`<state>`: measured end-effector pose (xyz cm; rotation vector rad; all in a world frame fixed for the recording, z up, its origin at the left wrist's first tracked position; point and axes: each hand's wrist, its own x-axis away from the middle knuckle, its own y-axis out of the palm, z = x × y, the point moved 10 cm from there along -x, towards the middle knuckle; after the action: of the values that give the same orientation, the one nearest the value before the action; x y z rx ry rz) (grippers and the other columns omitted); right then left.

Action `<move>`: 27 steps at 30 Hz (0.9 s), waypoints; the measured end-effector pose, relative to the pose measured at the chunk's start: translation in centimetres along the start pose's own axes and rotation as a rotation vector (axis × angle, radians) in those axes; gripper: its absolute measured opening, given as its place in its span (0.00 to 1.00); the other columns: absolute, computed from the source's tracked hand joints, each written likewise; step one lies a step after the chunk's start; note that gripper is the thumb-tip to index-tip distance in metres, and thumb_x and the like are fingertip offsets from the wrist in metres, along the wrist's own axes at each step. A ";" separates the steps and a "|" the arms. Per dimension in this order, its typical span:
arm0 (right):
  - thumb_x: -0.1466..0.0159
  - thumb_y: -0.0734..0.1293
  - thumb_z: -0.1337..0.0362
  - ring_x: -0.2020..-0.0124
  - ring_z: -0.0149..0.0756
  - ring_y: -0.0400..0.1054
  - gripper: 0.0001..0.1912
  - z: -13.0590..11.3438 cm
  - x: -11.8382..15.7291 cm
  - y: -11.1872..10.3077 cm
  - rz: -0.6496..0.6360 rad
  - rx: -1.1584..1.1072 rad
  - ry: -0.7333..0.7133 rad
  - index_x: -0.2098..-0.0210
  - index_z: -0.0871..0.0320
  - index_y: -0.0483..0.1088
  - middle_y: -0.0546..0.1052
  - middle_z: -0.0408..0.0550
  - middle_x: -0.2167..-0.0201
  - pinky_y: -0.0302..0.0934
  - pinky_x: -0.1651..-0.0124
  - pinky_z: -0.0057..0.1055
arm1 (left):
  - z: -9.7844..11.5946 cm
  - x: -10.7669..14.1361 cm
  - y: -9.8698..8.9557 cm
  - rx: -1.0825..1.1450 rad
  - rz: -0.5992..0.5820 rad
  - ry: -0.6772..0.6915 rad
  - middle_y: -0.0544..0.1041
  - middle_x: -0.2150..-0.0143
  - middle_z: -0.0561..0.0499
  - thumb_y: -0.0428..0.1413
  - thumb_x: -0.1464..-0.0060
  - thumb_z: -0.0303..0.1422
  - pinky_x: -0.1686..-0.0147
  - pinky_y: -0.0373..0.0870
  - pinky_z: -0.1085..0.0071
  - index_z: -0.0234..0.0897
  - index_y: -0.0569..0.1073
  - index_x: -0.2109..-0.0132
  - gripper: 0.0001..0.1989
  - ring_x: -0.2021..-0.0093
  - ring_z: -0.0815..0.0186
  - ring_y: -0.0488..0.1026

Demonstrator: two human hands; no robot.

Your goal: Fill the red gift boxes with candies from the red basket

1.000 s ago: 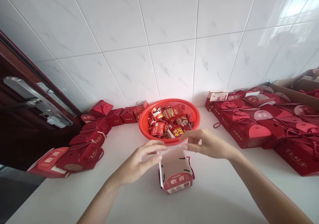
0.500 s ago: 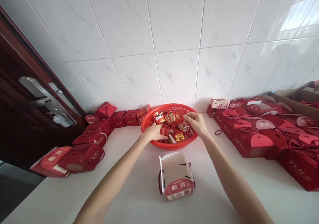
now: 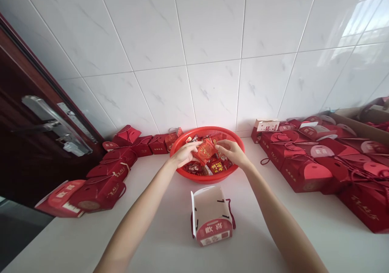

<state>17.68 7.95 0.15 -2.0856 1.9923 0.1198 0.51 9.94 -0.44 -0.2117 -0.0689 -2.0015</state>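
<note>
Over the basket (image 3: 207, 179), left fingers (image 3: 192, 146) grip a red packet (image 3: 206, 152), unclear whether right fingers (image 3: 224, 144) do.

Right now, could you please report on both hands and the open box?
Left hand holding red packet; right hand alongside, grip unclear. Box open, basket rim between them.

歡喜 on the open box (image 3: 212, 218) before the basket (image 3: 206, 179), 囍 on the cream box (image 3: 267, 127) right of it, yellow lettering on a packet (image 3: 217, 167) inside it unclear
</note>
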 end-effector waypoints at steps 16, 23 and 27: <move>0.50 0.75 0.49 0.69 0.36 0.73 0.18 1.0 0.1 -3.9 0.340 -0.403 0.022 0.71 0.55 0.70 0.79 0.44 0.72 0.69 0.65 0.32 | 1.4 -4.7 -4.6 -0.852 0.126 0.092 0.84 0.57 0.46 0.57 0.51 0.28 0.51 0.74 0.65 0.37 0.82 0.59 0.12 0.54 0.56 0.80; 0.53 0.76 0.48 0.68 0.41 0.75 0.19 1.6 0.0 -4.5 0.373 -0.547 0.046 0.71 0.55 0.73 0.80 0.47 0.73 0.69 0.66 0.34 | -0.6 -5.8 -2.4 -1.073 -0.036 0.021 0.84 0.57 0.51 0.65 0.68 0.21 0.57 0.72 0.70 0.42 0.82 0.59 0.23 0.55 0.55 0.79; 0.54 0.77 0.47 0.68 0.44 0.76 0.20 1.8 0.0 -4.5 0.367 -0.603 0.052 0.71 0.55 0.75 0.80 0.48 0.74 0.70 0.68 0.36 | -1.0 -6.3 -1.7 -1.110 -0.035 0.021 0.83 0.63 0.49 0.63 0.60 0.24 0.61 0.71 0.69 0.38 0.82 0.64 0.12 0.62 0.57 0.79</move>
<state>22.30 8.53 -1.01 -1.9981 2.5914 0.8345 1.42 16.18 -2.51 -0.8836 1.0710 -1.8745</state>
